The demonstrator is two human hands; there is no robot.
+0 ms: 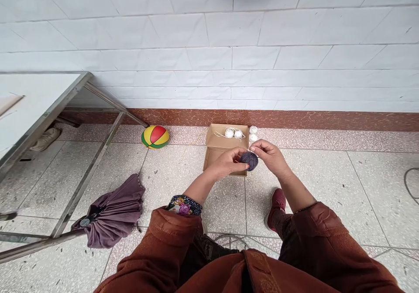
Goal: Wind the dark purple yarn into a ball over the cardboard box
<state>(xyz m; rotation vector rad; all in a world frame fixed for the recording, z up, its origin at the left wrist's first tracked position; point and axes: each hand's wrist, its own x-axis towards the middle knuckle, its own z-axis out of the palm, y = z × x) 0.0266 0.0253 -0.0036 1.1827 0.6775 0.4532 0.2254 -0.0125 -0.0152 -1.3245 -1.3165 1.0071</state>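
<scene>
A dark purple-grey ball of yarn [249,161] is gripped in my left hand [229,162], thumb on the near side and fingers over the top. Just to its right, my right hand [269,157] pinches thumb and forefinger together at the ball's upper edge, seemingly on its yarn strand, which is too thin to see clearly. Below and beyond both hands lies an open cardboard box [212,141] on the floor. Two white yarn balls [234,133] with loose strands rest in its far part. More white yarn balls [253,134] sit right beside the box.
A yellow, red and green ball [155,137] lies near the wall. To the left are a metal-framed table [49,110] and a folded purple umbrella [114,214] by its lower bar. A shoe [47,139] is under the table. The tiled wall [229,62] rises behind the box.
</scene>
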